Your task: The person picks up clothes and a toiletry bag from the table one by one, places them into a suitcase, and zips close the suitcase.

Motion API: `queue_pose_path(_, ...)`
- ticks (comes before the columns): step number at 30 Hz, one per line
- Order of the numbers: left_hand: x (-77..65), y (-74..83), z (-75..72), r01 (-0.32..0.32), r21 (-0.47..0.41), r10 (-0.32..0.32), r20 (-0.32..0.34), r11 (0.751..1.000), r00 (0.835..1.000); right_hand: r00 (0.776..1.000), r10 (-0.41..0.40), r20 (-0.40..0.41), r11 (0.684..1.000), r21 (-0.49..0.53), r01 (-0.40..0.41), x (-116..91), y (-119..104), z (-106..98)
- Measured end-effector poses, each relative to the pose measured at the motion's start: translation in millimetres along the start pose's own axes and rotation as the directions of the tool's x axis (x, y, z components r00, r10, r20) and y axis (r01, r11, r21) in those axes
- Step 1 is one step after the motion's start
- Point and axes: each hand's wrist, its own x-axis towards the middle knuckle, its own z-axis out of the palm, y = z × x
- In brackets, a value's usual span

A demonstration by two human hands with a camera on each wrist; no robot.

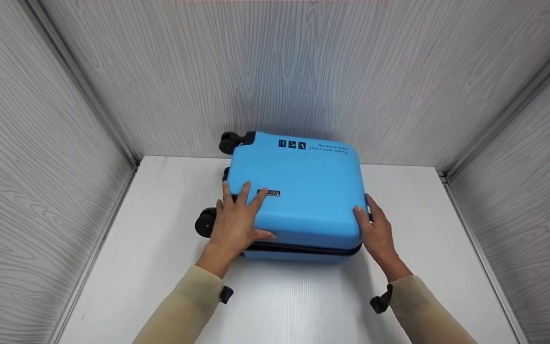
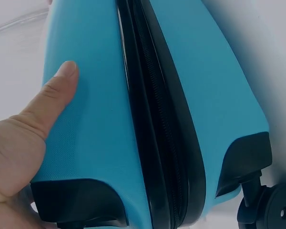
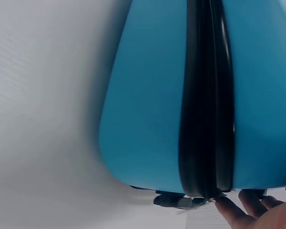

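A light blue hard-shell suitcase (image 1: 303, 186) lies flat on the white surface, its wheels to the left. My left hand (image 1: 234, 222) rests on its wheel end with fingers spread over the top face; its thumb (image 2: 57, 93) lies against the near side. At the opposite end, my right hand (image 1: 375, 231) touches the near corner, thumb on top and fingers along the end face. In the right wrist view, its fingertips (image 3: 229, 210) are by the seam, next to a black fitting (image 3: 174, 199). A black zipper seam (image 2: 157, 114) runs round the suitcase and looks closed.
Black wheels (image 1: 206, 223) stick out at the left end. Behind the suitcase rises a grey wood-grain wall (image 1: 280, 71), with similar panels on both sides. White surface (image 1: 294, 306) extends in front of the suitcase and to its left and right.
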Motion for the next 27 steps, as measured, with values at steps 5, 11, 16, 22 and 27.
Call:
queue_pose_path(5, -0.4, 1.3, -0.1, 0.008, 0.002, -0.008, -0.004, 1.0, 1.0, 1.0, -0.003, 0.001, 0.999, 0.033, 0.003, 3.4, 13.3, -11.4)
queue_pose_path(11, -3.0, 1.3, 2.4, -0.006, 0.012, 0.007, -0.04, 1.0, 0.999, 0.999, 0.006, 0.046, 0.999, -0.053, -0.004, 1.1, 43.7, -14.7)
queue_pose_path(16, -3.6, 0.8, 2.8, -0.013, 0.003, 0.013, -0.054, 1.0, 0.998, 0.996, 0.009, 0.088, 0.984, -0.178, 0.006, -2.6, 55.2, -10.4)
queue_pose_path(22, -3.2, 1.0, 3.0, -0.001, -0.001, 0.001, -0.038, 1.0, 0.999, 0.995, -0.028, 0.094, 0.97, -0.236, 0.05, -5.3, 57.5, -9.6)
queue_pose_path(27, -2.6, 0.5, 3.0, 0.008, -0.012, -0.008, -0.031, 1.0, 0.999, 0.991, -0.069, 0.113, 0.955, -0.279, 0.099, -5.2, 56.4, -13.5)
